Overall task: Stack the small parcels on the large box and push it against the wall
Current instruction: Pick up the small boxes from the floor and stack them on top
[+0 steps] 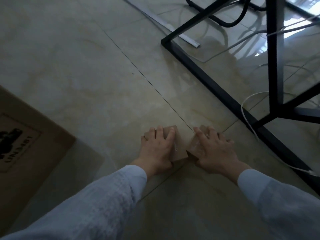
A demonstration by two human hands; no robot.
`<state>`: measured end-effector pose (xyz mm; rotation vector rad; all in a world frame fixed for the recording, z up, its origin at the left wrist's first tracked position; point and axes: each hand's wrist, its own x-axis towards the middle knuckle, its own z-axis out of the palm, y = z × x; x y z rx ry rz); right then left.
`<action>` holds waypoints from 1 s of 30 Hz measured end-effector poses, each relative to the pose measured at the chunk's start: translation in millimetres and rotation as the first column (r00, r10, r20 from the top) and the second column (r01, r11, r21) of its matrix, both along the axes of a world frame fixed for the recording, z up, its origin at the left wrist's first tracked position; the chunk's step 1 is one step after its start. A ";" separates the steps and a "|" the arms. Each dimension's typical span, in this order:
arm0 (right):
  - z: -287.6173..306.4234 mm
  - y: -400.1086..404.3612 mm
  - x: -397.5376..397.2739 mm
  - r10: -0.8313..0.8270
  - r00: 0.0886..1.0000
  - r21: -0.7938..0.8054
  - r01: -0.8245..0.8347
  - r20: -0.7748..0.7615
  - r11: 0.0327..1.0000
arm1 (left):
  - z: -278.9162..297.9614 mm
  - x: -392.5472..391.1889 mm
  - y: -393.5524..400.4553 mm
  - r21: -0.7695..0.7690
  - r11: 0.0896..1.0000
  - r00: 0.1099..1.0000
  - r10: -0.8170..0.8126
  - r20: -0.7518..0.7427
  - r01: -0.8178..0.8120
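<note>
Two small brown parcels lie side by side on the tiled floor. My left hand (158, 147) is spread over the left parcel (180, 149), fingers wrapped across its top and far edge. My right hand (215, 149) covers the right parcel (193, 142), of which only a taped corner shows. The large cardboard box (26, 135), with a black printed label, sits at the left edge, well apart from both hands. Both sleeves are light blue.
A black metal table frame (216, 89) runs diagonally to the right of the parcels, with an upright leg (275, 58). White cables (245, 116) trail on the floor by it. A grey metal strip (173, 30) lies farther back. Bare floor tiles (86, 66) stretch between the box and the parcels.
</note>
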<state>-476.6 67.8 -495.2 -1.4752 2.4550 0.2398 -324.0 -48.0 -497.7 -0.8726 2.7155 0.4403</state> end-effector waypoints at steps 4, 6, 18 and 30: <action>39.4 -21.4 9.7 0.061 0.998 -0.073 -0.062 -0.003 0.995 | 33.2 22.7 -14.6 -0.068 0.998 0.998 0.015 -0.065 -0.019; 66.3 -35.0 17.3 0.093 0.995 -0.124 -0.095 -0.021 0.988 | 58.8 34.1 -24.7 -0.124 0.992 0.994 0.009 -0.111 -0.023; 281.2 -80.9 160.9 0.394 0.847 -0.352 -0.513 -0.358 0.783 | 279.8 213.9 -23.3 -0.470 0.863 0.955 0.046 -0.294 -0.186; 433.5 -103.3 345.3 0.641 0.633 -0.396 -0.773 -0.433 0.496 | 435.9 411.6 1.8 -0.572 0.673 0.881 0.308 -0.360 -0.469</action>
